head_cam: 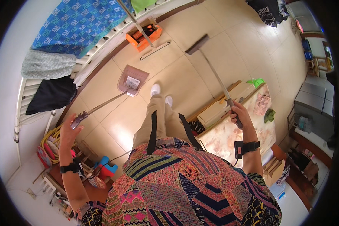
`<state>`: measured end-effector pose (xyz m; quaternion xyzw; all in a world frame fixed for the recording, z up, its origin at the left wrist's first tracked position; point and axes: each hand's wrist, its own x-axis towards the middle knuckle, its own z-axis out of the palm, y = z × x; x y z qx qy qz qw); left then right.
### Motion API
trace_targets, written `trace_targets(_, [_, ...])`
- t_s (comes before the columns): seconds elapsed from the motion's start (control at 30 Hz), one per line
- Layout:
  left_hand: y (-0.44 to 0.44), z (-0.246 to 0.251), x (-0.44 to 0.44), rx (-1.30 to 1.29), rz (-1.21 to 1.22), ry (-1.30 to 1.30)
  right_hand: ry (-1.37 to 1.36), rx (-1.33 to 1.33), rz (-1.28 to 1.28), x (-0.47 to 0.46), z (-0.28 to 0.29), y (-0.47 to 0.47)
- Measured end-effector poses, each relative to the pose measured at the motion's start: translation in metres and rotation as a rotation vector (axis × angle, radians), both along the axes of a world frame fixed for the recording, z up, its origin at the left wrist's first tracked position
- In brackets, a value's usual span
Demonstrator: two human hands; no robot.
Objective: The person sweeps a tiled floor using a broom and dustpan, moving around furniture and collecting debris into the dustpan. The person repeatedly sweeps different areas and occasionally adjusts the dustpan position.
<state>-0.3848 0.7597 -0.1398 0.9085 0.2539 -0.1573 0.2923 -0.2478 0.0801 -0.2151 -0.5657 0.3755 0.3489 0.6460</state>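
Observation:
My left hand [67, 132] has the upper end of a long-handled dustpan's handle [103, 106] between its thumb and fingers. The translucent purplish dustpan [135, 74] is down at the tiled floor, its pan bearing a white label. On the other side, my right hand [242, 116] is wrapped around the dark grip of a broom [214, 69]. The broom's grey-brown bristle head [197, 44] reaches out over the tiles, ahead and to the right of my white shoes [155, 89]. Whether the bristles touch the floor I cannot tell.
A floor squeegee [155, 51] stands by an orange box [143, 38] near the wall. Towels [82, 25] hang over a white radiator at left. A marble-patterned table [237, 138] with cloths is at right. Stools and a coiled yellow hose [49, 141] lie at lower left.

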Motion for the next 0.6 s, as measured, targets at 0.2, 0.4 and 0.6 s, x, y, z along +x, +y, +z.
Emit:
trace_targets(0.2, [-0.003,-0.022,0.024,0.132,-0.192,0.119,0.061,0.06,0.24,0.0,-0.014,0.015])
trace_targets(0.4, [-0.021,-0.019,0.031,0.11,-0.313,0.107,0.132,-0.027,0.294,-0.005,-0.014,-0.023])
trace_targets(0.6, [-0.024,-0.019,0.036,0.095,-0.374,0.03,0.045,-0.325,0.326,0.011,0.011,-0.036])
